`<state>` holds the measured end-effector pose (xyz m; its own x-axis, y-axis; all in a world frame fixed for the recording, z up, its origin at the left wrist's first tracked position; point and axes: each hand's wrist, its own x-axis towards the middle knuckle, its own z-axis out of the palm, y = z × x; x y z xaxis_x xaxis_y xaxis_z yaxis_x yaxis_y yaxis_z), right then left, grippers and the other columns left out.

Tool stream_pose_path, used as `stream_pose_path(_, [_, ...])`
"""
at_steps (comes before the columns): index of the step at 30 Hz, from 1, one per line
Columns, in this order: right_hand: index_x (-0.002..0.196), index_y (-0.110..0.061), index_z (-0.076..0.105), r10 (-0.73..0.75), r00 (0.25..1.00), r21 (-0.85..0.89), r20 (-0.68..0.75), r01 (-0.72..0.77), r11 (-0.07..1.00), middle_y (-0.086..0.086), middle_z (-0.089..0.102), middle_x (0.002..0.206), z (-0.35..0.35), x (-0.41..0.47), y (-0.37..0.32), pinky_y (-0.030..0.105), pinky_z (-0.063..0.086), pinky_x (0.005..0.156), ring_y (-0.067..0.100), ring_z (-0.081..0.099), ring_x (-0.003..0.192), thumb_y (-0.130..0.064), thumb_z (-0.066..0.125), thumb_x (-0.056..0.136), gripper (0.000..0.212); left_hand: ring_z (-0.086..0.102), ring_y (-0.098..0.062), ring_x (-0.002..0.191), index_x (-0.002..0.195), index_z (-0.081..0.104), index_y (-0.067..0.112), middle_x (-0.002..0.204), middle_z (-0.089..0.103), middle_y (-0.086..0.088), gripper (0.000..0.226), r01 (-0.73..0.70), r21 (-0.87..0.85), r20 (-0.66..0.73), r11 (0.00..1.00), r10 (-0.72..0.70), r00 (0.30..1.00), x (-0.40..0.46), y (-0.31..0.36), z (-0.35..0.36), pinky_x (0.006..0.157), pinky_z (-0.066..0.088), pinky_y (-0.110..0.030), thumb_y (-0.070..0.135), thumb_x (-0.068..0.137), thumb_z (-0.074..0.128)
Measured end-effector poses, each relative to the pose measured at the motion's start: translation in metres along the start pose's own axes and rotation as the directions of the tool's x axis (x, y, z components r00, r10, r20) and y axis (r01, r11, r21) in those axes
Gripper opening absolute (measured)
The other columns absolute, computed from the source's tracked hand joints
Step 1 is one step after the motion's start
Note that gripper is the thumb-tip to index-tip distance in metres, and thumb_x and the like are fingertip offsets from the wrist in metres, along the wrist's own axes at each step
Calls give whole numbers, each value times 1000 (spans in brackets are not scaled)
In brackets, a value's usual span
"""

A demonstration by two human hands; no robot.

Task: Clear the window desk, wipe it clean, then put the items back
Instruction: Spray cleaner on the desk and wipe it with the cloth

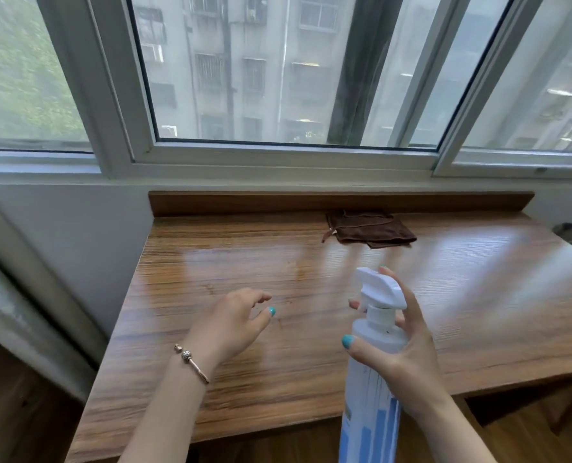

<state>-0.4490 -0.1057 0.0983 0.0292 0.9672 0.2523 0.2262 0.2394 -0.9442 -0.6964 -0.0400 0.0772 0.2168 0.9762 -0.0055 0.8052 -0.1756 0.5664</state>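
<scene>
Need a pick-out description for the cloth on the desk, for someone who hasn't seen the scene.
Start at the wooden desk under the window. Along its back edge, right of centre, against the raised wooden lip, lies the cloth. It is dark brown, folded and flat, the only soft thing lying on the desk.
</scene>
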Motion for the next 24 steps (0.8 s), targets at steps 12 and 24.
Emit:
stream_pose_path(12, [132,-57,44,-23,999,-59,-26,21,998,-18,62,121,-89,18,19,22,56,72,8,65,106,-7,89,60,98,50,0,114,128,57,27,123,58,14,34,-58,-140,49,988,66,997,69,83,55,92,36,-16,37,96,52])
stream_pose_path(24, [133,-51,47,-20,980,-98,-199,0,995,-18,56,132,-110,16,23,25,57,75,12,65,108,0,88,62,97,51,-14,119,124,61,20,127,59,1,33,-128,-211,-57,969,119,991,146,116,64,96,38,-25,31,95,53])
